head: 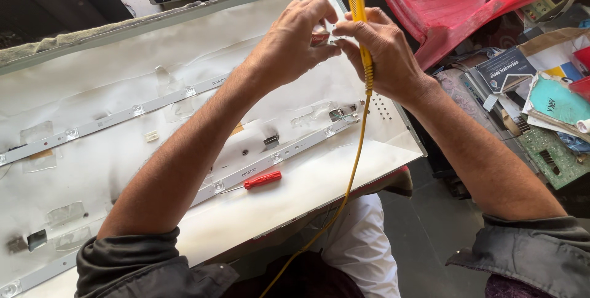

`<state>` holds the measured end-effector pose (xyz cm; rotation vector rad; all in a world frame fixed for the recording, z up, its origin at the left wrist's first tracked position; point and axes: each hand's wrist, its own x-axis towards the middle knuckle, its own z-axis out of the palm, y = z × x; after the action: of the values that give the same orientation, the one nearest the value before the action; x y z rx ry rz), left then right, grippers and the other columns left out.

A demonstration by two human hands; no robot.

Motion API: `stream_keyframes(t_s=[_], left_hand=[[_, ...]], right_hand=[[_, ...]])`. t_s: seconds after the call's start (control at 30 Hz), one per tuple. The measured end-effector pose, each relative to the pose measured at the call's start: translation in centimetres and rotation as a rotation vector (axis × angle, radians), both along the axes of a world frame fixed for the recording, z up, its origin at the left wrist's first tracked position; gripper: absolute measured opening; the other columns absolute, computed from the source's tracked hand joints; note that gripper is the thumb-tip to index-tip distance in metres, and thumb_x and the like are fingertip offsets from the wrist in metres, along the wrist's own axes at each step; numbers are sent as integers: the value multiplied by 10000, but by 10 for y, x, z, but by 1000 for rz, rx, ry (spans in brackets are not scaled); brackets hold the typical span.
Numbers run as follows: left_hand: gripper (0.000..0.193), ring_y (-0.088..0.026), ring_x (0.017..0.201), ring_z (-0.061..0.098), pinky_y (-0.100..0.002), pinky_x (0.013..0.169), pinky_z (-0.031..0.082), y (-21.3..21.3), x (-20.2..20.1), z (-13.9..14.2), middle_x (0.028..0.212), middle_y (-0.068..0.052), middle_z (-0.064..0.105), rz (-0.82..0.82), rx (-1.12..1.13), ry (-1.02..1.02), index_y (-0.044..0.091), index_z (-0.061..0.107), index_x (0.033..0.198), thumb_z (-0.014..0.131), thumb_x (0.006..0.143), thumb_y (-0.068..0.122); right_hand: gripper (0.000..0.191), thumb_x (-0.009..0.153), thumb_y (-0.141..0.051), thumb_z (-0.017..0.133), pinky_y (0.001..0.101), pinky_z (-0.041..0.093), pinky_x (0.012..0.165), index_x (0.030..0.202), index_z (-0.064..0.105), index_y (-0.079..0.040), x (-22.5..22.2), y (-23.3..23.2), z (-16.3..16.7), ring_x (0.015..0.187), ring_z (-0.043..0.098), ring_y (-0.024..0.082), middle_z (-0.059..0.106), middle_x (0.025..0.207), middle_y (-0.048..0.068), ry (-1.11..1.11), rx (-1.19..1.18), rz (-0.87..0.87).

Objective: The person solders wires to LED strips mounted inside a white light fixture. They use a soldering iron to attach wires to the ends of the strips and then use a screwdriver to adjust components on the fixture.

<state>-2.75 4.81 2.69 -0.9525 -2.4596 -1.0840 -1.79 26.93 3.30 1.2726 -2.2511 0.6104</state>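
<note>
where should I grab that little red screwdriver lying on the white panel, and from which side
Take the red screwdriver by its red handle, the thick end pointing right. It lies flat beside an LED strip, thin shaft pointing left toward the left arm, so probably come from above on the near right side, fingers pinching across the handle.

L hand [295, 39] bare, no rings | R hand [384, 52] bare | forearms bare | dk grey sleeves pushed up to elbows, creased cuffs | white garment over lap, dk trousers
</note>
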Motion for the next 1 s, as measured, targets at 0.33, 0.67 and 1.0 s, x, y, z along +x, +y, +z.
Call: stream_keyframes(t_s=[0.33, 0.67, 1.0], left_hand=[[253, -279, 1099, 722, -384, 937, 630, -6, -13, -5, 1131, -188, 684, -90, 147, -44, 16, 684, 1099, 788, 958, 198], [210, -249, 994, 760, -367, 827, 643, -12, -19, -14, 1007, -179, 732, -62, 148, -120, 5, 691, 1064, 745, 972, 186], [181, -203, 913, 758, -343, 753, 637, -18, -23, -18, 973, -143, 739, -24, 158, -254, 27, 703, 1037, 729, 976, 195]], right_hand=[[287, 995, -56, 753, 528, 536, 1039, 1254, 629, -51, -3, -9, 1, 1149, 697, 366, 704, 858, 167, 19, 14, -58], [239, 1004, -69, 758, 527, 534, 1016, 1215, 649, -45, -8, -19, -3, 1170, 690, 373, 729, 971, 188, 57, 15, -72], [147, 1071, -113, 749, 492, 563, 971, 1188, 678, -57, -13, -23, -15, 1150, 699, 352, 742, 990, 160, 50, -8, -83]])
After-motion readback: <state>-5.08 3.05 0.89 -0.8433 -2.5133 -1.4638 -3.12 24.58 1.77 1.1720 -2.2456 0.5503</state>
